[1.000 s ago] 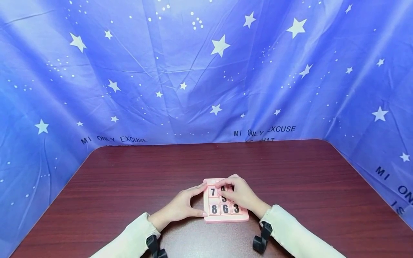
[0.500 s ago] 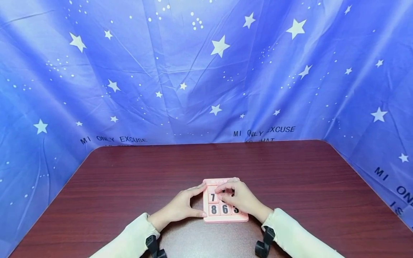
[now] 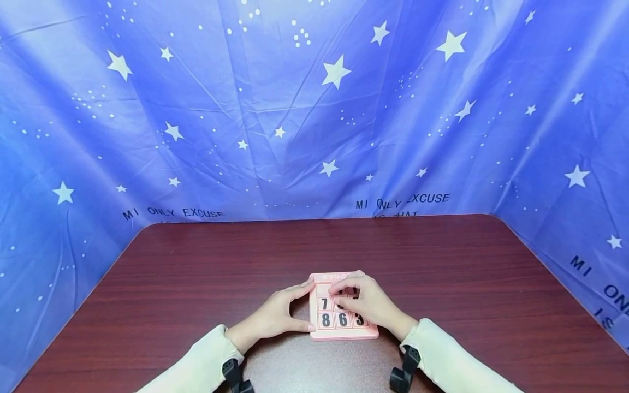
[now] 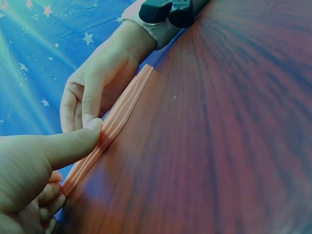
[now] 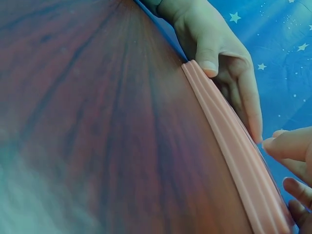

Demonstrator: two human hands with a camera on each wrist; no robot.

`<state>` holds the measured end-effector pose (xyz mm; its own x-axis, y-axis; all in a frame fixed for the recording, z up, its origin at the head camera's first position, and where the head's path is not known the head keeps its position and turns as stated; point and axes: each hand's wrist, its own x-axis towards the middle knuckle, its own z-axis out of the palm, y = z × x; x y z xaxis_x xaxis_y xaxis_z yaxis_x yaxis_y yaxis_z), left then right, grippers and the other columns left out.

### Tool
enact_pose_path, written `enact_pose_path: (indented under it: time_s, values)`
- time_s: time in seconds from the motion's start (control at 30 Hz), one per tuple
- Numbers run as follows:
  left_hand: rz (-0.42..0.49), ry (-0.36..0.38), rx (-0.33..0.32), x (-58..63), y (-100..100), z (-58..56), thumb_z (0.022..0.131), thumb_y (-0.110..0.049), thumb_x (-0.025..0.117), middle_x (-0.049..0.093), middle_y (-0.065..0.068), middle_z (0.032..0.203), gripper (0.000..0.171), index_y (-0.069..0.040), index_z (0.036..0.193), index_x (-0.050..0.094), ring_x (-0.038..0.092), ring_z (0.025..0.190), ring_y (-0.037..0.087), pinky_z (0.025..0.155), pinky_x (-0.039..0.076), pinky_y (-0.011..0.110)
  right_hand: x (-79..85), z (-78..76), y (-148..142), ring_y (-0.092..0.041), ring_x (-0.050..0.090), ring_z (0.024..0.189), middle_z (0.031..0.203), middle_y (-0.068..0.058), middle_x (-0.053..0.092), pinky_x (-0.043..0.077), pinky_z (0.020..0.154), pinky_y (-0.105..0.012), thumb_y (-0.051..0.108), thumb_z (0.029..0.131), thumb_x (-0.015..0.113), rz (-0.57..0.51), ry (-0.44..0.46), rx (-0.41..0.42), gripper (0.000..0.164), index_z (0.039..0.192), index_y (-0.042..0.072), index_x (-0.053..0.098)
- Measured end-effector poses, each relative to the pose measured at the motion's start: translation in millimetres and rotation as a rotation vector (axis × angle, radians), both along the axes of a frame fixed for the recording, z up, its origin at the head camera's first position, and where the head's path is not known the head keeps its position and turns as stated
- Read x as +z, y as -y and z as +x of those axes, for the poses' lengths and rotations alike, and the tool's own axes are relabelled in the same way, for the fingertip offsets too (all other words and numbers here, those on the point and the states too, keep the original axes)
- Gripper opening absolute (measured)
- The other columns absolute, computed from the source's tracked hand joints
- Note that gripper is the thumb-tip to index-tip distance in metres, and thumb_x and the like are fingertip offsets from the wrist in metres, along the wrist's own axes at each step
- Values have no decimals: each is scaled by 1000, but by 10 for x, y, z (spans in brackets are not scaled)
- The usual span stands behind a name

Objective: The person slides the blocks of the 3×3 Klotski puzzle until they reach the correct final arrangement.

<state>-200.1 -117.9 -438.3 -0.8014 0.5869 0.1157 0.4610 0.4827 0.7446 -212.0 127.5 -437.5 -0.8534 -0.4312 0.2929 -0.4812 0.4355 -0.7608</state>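
A pink number slide puzzle (image 3: 344, 334) lies flat on the table. Its bottom row reads 8, 6, 3, and the 7 tile (image 3: 324, 304) sits above the 8, with a bare slot over it. My left hand (image 3: 276, 314) holds the puzzle's left side, thumb at the near corner and index finger at the far corner. From the right, my right hand (image 3: 369, 300) reaches over the puzzle, its index finger and thumb extended low over the tiles beside the bare slot. It covers most of the upper right tiles. In the left wrist view, the left thumb (image 4: 80, 146) lies against the puzzle's edge.
The dark red wooden table (image 3: 206, 262) extends around the puzzle. A blue star-printed curtain (image 3: 275, 109) hangs behind and at both sides. Black wrist cameras (image 3: 405, 368) are strapped at the pale sleeves.
The 7 tile has slid down from the top left slot to the middle row. My right hand has shifted slightly toward me, its fingers still over the tiles; the left hand has kept its place.
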Motion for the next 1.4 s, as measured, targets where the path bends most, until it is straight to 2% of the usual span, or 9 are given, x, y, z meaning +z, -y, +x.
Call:
enact_pose_path:
  time_s: [0.2, 0.33, 0.6, 0.97, 1.4]
  values:
    - [7, -6, -4, -10, 0, -2, 71, -34, 81, 35, 9, 149, 88, -4, 142, 40, 34, 136, 25, 111, 28, 46, -3, -58, -91, -14, 49, 80, 89, 4, 63, 42, 65, -23, 7, 76, 73, 1, -29, -64, 21, 95, 18, 75]
    - [14, -5, -5, -21, 1, -6, 71, -35, 81, 35, 9, 149, 88, -4, 142, 40, 33, 136, 25, 111, 28, 45, -7, -100, -149, -14, 51, 84, 90, 4, 65, 42, 69, -24, 4, 76, 73, 4, -42, -91, 22, 94, 16, 74]
    - [25, 1, -4, -40, 13, -11, 71, -34, 82, 34, 9, 149, 88, -4, 142, 40, 33, 136, 24, 111, 27, 45, -14, -113, -194, -16, 53, 92, 96, 4, 68, 43, 79, -28, 8, 77, 73, 33, 31, -146, 21, 96, 15, 73]
    - [18, 4, -1, -37, 3, -15, 70, -33, 82, 34, 8, 149, 88, -4, 142, 40, 32, 136, 24, 111, 27, 45, 34, -81, -124, -15, 49, 83, 91, 0, 62, 43, 71, -25, 3, 74, 73, 53, 97, -212, 23, 95, 12, 71]
    - [18, -2, -2, -34, 4, -22, 71, -33, 82, 34, 9, 149, 88, -4, 142, 40, 33, 136, 25, 111, 27, 45, 57, -78, -88, -15, 47, 80, 88, 1, 64, 41, 67, -23, 1, 74, 73, 75, 64, -217, 21, 92, 11, 71]
